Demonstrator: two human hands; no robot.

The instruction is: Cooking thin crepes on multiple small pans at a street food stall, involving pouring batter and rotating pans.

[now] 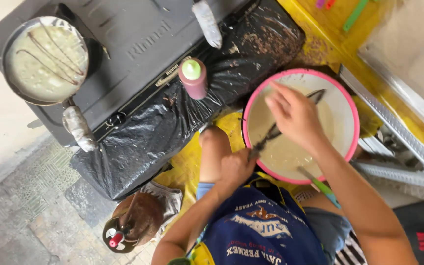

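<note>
Seen from above, a person in a blue apron [258, 230] works over one white bowl with a pink rim [345, 100], set to the right and holding pale batter [280, 152]. One right hand [293, 115] reaches into the bowl, fingers closed around a dark ladle [315, 94] whose scoop rests at the far side of the bowl. One left hand [236, 167] sits at the near left rim, clenched into a fist just beside the ladle's handle end; whether it grips anything cannot be told. To the far left, one round pan [45, 59] sits on a grey stove [138, 39], filled with pale batter streaked by dark brown lines. One squeeze bottle [194, 77], brown with a green cap, stands between stove and bowl on crumpled black plastic sheeting [148, 142]. One brown container [141, 218] sits on the tiled floor, near left.
</note>
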